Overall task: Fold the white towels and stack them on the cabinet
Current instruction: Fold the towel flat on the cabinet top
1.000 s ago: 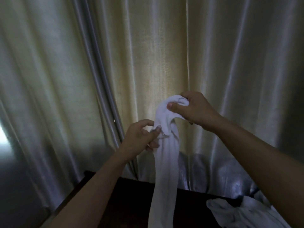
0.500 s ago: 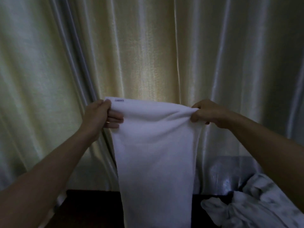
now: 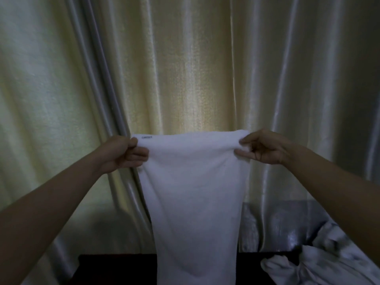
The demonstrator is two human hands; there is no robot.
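Note:
A white towel (image 3: pixel 195 202) hangs spread out flat in front of me, its top edge level and its lower end running out of the bottom of the frame. My left hand (image 3: pixel 123 153) pinches the top left corner, where a small label shows. My right hand (image 3: pixel 263 148) pinches the top right corner between thumb and fingers. Below, the dark wooden cabinet top (image 3: pixel 115 270) lies partly hidden behind the towel. A heap of crumpled white towels (image 3: pixel 320 262) rests on the cabinet at the lower right.
Shiny cream curtains (image 3: pixel 185 68) hang close behind the cabinet and fill the whole background. The cabinet's left corner sits near the bottom left, with dim floor beside it.
The towel went from a bunched rope between my close hands to a flat sheet. My hands moved apart along its top edge, now a little wider than half a second ago.

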